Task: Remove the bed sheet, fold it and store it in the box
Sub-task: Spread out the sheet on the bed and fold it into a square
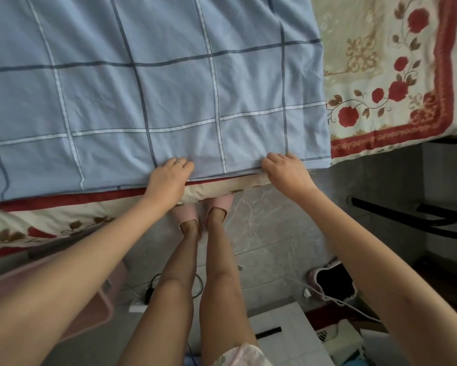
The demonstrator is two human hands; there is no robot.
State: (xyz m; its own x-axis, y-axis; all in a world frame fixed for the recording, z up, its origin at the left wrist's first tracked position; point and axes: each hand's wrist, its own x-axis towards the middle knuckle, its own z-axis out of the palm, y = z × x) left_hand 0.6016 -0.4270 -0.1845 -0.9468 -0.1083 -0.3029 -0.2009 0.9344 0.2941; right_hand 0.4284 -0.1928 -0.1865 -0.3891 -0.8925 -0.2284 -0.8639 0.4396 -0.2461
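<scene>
The light blue checked bed sheet (148, 91) lies spread over the bed, its near edge running along the bed's front side. My left hand (169, 178) grips that near edge with curled fingers; a ring shows on one finger. My right hand (285, 173) grips the same edge further right, close to the sheet's right corner. Behind my legs stands a white box (288, 336) with a slot handle, on the floor.
Under the sheet lies a cream blanket with red flowers and a red border (396, 83), bare at the right and hanging down the front. A black metal frame (406, 212) stands right. Cables, a power strip (140, 305) and a pink mat (90, 318) lie on the tiled floor.
</scene>
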